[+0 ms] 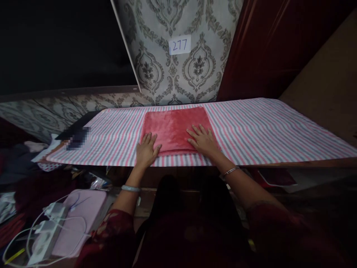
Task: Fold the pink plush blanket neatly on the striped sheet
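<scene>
A folded red plush cloth (173, 128), roughly rectangular, lies flat on a striped tablecloth (259, 130) of pink, grey and white. At the cloth's near left corner, my left hand (147, 150) rests with its fingers stretched forward and the thumb out to the side. My right hand (203, 140) lies on the right part of the same cloth, palm down, fingers spread. Along the near edge of the red cloth a fold line shows. Neither hand grips anything.
A large dark screen (64, 44) stands at the back left. Paper marked 277 (180, 44) is on the patterned wall. Lower left are a white power strip (48, 234) with cables and a pink board-like object (92, 208). A blurred-out dark item (76, 138) sits at the table's left end.
</scene>
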`<state>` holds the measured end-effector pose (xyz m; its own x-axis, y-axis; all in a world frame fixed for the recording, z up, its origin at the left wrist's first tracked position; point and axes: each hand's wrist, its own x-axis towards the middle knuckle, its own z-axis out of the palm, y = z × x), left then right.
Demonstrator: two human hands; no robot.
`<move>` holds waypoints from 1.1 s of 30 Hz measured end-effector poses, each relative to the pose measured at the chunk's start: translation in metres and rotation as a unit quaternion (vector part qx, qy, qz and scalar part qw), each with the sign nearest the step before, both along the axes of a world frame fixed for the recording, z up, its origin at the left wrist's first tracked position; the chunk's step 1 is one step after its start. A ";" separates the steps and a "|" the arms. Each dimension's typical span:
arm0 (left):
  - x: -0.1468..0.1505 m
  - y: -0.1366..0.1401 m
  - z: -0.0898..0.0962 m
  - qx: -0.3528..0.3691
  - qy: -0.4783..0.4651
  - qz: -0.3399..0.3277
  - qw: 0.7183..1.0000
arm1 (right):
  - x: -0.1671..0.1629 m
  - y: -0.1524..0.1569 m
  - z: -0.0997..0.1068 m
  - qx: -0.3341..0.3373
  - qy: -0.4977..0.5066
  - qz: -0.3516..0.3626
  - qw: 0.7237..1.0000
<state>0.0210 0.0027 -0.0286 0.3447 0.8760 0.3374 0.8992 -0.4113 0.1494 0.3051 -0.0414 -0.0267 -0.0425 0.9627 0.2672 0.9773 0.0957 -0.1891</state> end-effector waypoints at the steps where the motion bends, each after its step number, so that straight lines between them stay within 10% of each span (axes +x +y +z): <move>1: -0.001 0.000 -0.002 0.011 -0.023 -0.002 1.000 | 0.003 0.000 0.001 0.004 0.006 -0.001 1.000; 6: -0.014 0.004 -0.013 0.083 -0.222 0.062 0.969 | 0.037 -0.011 -0.007 0.081 0.113 -0.092 0.986; 12: -0.024 0.020 -0.021 -0.001 -0.392 0.144 0.908 | 0.070 -0.036 -0.021 0.062 0.280 -0.219 0.933; 22: -0.025 0.043 0.014 -0.217 -0.516 0.144 0.816 | 0.057 -0.030 -0.013 0.003 0.324 -0.215 0.921; 33: -0.017 0.035 0.037 -0.257 -0.525 0.065 0.809 | 0.064 -0.022 -0.017 0.015 0.433 -0.173 0.884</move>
